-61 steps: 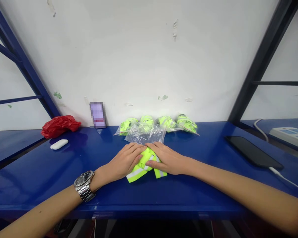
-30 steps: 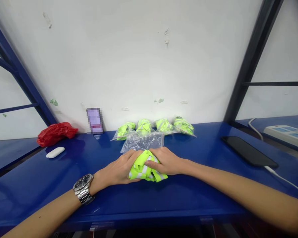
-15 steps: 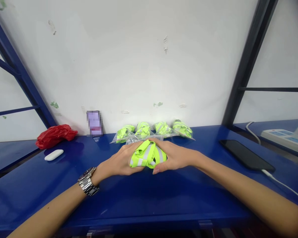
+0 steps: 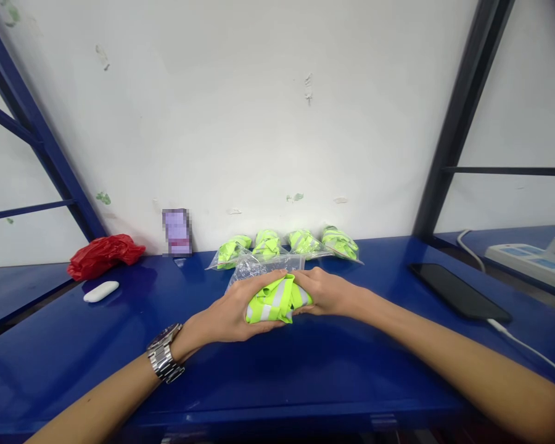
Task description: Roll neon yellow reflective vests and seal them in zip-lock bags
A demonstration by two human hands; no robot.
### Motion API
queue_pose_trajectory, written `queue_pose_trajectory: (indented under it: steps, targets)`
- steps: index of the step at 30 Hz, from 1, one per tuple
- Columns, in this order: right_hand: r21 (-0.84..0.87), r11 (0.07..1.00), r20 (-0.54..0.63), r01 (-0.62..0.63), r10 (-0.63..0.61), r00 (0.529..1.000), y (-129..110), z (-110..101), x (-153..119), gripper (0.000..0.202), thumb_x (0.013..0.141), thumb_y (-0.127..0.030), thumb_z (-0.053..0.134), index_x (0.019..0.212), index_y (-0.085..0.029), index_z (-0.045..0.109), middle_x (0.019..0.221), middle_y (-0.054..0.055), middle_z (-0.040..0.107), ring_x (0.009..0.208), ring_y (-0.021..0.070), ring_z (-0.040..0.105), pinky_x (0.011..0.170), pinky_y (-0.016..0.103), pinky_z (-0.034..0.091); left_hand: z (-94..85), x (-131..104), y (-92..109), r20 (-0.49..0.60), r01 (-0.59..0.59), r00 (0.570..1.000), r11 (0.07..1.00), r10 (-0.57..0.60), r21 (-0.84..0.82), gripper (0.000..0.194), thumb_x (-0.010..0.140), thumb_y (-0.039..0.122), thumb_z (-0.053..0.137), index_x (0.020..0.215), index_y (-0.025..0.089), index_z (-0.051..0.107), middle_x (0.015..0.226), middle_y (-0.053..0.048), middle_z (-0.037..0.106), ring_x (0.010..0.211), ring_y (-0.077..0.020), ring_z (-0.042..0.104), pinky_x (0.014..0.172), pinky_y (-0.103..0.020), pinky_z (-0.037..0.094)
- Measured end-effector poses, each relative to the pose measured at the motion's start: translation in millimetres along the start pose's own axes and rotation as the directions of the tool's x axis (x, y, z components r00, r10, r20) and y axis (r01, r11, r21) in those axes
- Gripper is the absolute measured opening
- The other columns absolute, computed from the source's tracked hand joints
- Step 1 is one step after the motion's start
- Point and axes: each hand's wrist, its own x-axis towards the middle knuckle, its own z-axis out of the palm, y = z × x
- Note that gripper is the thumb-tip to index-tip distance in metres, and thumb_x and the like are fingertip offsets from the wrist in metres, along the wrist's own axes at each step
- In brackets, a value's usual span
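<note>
Between my hands is a bundled neon-yellow reflective vest (image 4: 277,300) with silver-grey stripes, folded into a compact wad. My left hand (image 4: 234,311), a metal watch (image 4: 165,353) on its wrist, wraps round the bundle's left side. On the right side, my right hand (image 4: 326,291) grips it with the fingers partly hidden behind it. Just beyond lies a clear plastic bag (image 4: 259,267) on the blue table (image 4: 305,370). Several similar yellow bundles in clear bags (image 4: 267,242) stand in a row against the wall.
A red plastic bag (image 4: 105,256), a white earbud case (image 4: 101,291) and a propped-up phone (image 4: 176,232) are at the left. At the right lie a black phone (image 4: 457,291) with a white cable and a white power strip (image 4: 531,262). Metal posts rise on both sides.
Both hands have come slightly lower and nearer with the vest bundle, which looks more tightly pressed. My right thumb has moved off its front. More of the clear bag behind shows.
</note>
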Motion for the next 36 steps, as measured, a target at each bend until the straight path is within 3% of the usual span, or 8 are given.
queue_pose_trajectory:
  steps: [6,12,17,21,26,29,32,36]
  targets:
    - [-0.088,0.992,0.058,-0.091,0.097,0.994,-1,3,-2,0.046,0.078,-0.041,0.069,0.104,-0.007,0.052,0.082,0.014,0.067,0.059,0.0186,0.061,0.049,0.027,0.039,18.2,3,2,-0.189,0.014,0.982,1.000,-0.018,-0.022,0.074,0.075,0.042,0.073,0.137,0.026,0.037,0.130,-0.009,0.057,0.115,-0.0255,0.058,0.095,-0.041,0.049]
    - [-0.047,0.962,0.031,-0.271,0.272,0.962,-7,10,-1,0.047,0.070,-0.029,0.073,0.108,-0.012,0.052,0.090,0.011,0.068,0.068,0.0191,0.063,0.056,0.027,0.042,26.8,7,-6,-0.241,0.027,0.970,0.999,-0.035,-0.037,0.070,0.074,0.038,0.072,0.135,0.024,0.040,0.125,-0.009,0.059,0.110,-0.0250,0.059,0.093,-0.041,0.049]
    - [0.158,0.934,-0.023,-0.321,0.329,0.944,-15,3,5,0.041,0.068,-0.022,0.069,0.105,-0.014,0.054,0.085,0.009,0.066,0.071,0.0217,0.062,0.059,0.030,0.044,19.5,11,-9,-0.252,-0.076,0.963,0.995,0.091,0.072,0.064,0.079,0.044,0.067,0.133,0.022,0.040,0.118,-0.011,0.060,0.104,-0.0254,0.061,0.086,-0.039,0.052]
    - [0.408,0.875,-0.046,-0.260,0.304,0.952,-20,-13,8,0.062,0.065,-0.034,0.074,0.119,-0.015,0.051,0.112,0.012,0.062,0.099,0.0276,0.060,0.084,0.041,0.046,10.9,11,-11,-0.238,-0.154,0.946,0.951,0.220,0.267,0.059,0.083,0.042,0.062,0.133,0.019,0.040,0.112,-0.014,0.060,0.098,-0.0242,0.062,0.080,-0.036,0.053]
    - [0.751,0.531,0.100,-0.393,0.497,0.862,-20,-18,7,0.087,0.066,-0.042,0.078,0.138,-0.018,0.034,0.135,0.014,0.045,0.124,0.0281,0.044,0.101,0.043,0.038,0.7,9,-10,-0.187,-0.200,0.918,0.817,0.349,0.541,0.045,0.089,0.038,0.054,0.127,0.015,0.047,0.109,-0.020,0.056,0.099,-0.0293,0.060,0.078,-0.042,0.054]
    - [0.893,0.154,0.282,-0.424,0.543,0.791,-25,-9,7,0.101,0.052,-0.031,0.088,0.137,-0.020,0.034,0.123,0.011,0.053,0.109,0.0247,0.055,0.089,0.038,0.048,-1.6,9,-1,-0.166,-0.250,0.878,0.727,0.448,0.640,0.033,0.091,0.029,0.050,0.121,0.015,0.050,0.107,-0.020,0.055,0.095,-0.0282,0.060,0.074,-0.042,0.055]
    - [0.936,-0.175,0.351,-0.304,0.490,0.798,-32,2,9,0.090,0.043,-0.016,0.090,0.123,-0.019,0.047,0.102,0.004,0.061,0.093,0.0192,0.062,0.079,0.031,0.051,-0.5,10,10,-0.129,-0.305,0.851,0.681,0.508,0.666,0.028,0.091,0.018,0.046,0.119,0.016,0.050,0.106,-0.019,0.057,0.096,-0.0269,0.059,0.074,-0.043,0.055]
    - [0.921,-0.339,0.322,-0.190,0.393,0.861,-38,12,9,0.064,0.048,-0.007,0.086,0.106,-0.016,0.060,0.090,0.001,0.065,0.083,0.0160,0.065,0.078,0.029,0.052,3.3,11,16,-0.117,-0.356,0.836,0.693,0.536,0.628,0.029,0.092,0.017,0.045,0.120,0.016,0.047,0.104,-0.019,0.058,0.096,-0.0273,0.059,0.072,-0.044,0.055]
